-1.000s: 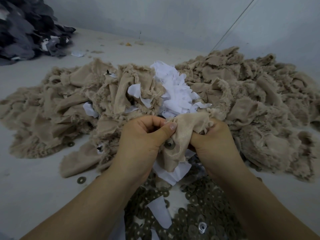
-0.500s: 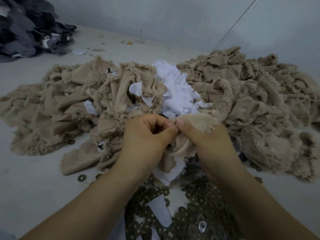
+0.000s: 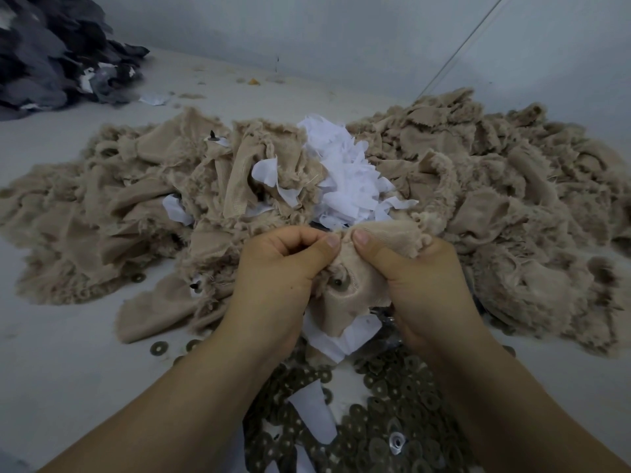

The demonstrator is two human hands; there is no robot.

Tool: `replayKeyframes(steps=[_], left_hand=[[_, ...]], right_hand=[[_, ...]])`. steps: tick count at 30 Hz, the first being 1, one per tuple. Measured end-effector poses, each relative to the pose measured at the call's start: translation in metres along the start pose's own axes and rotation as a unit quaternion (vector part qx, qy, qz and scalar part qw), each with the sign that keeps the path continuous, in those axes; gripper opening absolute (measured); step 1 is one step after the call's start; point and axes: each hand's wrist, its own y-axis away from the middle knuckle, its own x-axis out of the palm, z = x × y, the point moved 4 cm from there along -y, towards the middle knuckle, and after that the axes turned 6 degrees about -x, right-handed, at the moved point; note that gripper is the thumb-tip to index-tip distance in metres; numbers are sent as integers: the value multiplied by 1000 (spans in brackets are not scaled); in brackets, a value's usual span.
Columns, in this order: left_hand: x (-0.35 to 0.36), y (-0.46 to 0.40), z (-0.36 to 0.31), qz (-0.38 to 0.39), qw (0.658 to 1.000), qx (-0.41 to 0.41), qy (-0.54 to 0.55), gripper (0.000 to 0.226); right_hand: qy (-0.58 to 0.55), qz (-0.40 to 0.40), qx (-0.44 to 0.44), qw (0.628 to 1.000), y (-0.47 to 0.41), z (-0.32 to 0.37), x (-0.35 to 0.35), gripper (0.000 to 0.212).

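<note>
- Both hands meet mid-frame from my view, in front of the scrap heaps.
- Left hand (image 3: pixel 276 278): fingers curled in, thumb pinching the top edge of the beige fabric piece (image 3: pixel 345 305).
- Right hand (image 3: pixel 426 288): same grip, with the thumb on the top edge and the fingers wrapped behind the cloth. The two thumb tips sit just beside each other.
- The beige fabric piece is held up off the desk (image 3: pixel 68 363) and sags between the two palms. Its fuzzy edge sticks out over the right hand.
- A metal ring (image 3: pixel 337 283) is set in the fabric, facing the camera, below the thumbs and between the hands.
- White backing (image 3: pixel 341 341) hangs under the fabric's lower edge. I can't tell if it's attached.
- A heap of dark rings (image 3: pixel 392 404) lies on the desk under the wrists, with a white strip (image 3: pixel 314 414) on top. A few stray rings (image 3: pixel 158 348) lie to the left of it.
- Behind the hands are a left beige scrap heap (image 3: pixel 136 206) and a right beige scrap heap (image 3: pixel 495 199), with white scraps (image 3: pixel 345 179) between them.
- A dark grey fabric pile (image 3: pixel 51 49) sits in the far left corner, well apart from the rest.
</note>
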Motion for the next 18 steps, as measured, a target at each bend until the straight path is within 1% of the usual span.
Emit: replayKeyframes(steps=[1, 6, 10, 14, 18], left_hand=[[0, 0, -1, -2, 1000, 7, -7, 12], [1, 2, -2, -11, 999, 30, -35, 8], [1, 2, -2, -23, 997, 40, -60, 12], [2, 2, -2, -30, 996, 47, -67, 12], [4, 3, 0, -35, 995, 40, -81, 12]], right_hand=[[3, -1, -7, 1000, 0, 1, 0, 3], [25, 0, -34, 999, 2, 7, 2, 12], [25, -22, -24, 999, 4, 9, 2, 14], [32, -40, -18, 999, 5, 11, 2, 24], [30, -54, -17, 998, 8, 13, 2, 24]])
